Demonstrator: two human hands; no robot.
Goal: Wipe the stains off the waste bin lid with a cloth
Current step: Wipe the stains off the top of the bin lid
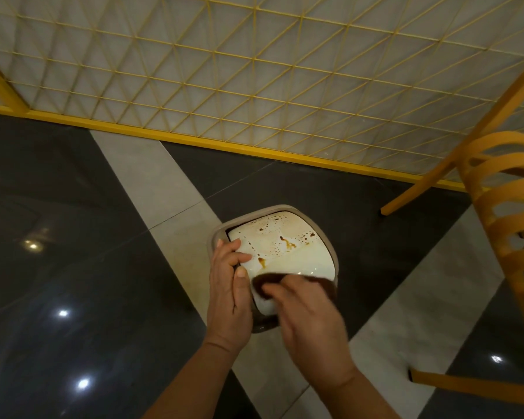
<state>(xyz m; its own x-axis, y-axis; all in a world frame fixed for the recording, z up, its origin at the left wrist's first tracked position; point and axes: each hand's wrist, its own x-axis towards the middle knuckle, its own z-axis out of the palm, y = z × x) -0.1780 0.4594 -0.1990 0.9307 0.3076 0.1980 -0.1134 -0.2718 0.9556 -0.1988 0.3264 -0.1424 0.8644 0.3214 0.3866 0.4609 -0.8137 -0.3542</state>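
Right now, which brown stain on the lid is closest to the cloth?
The small brown drip near the lid's left side, just above the dark cloth; the other blotches sit farther up.

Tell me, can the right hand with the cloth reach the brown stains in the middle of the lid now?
Probably yes. The right hand presses the cloth on the lid, and nothing lies between it and the stains.

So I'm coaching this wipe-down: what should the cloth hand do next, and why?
Probably sweep the dark cloth under the right hand away from the body, toward the brown stains on the white lid; the near strip looks clean, and the left hand steadies the bin.
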